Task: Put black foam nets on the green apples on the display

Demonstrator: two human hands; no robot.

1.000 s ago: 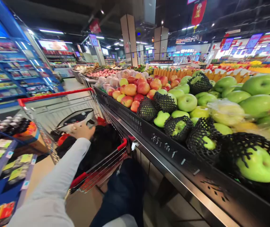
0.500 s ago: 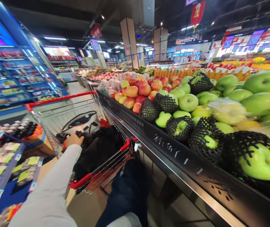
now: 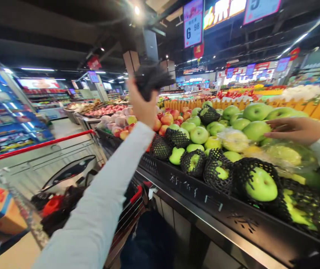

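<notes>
My left hand is raised in front of the red apples, its fingers closed round a dark, motion-blurred bundle that looks like black foam netting. To the right, my right hand is stretched over the fruit, fingertips against a green apple; its fingers look extended rather than wrapped round the fruit. Below that hand lies plastic-wrapped yellowish fruit. Along the front of the display, several green apples sit in black foam nets, one netted apple being nearest me.
A shopping cart with red-trimmed edges stands at the left, a bag and dark netting inside. The black display edge and its metal rail run diagonally before me. Price signs hang overhead. A cardboard box is at lower left.
My left hand has risen from the cart to above the fruit with the dark bundle in it. My right hand has come further into view over the green apples. The view has turned right.
</notes>
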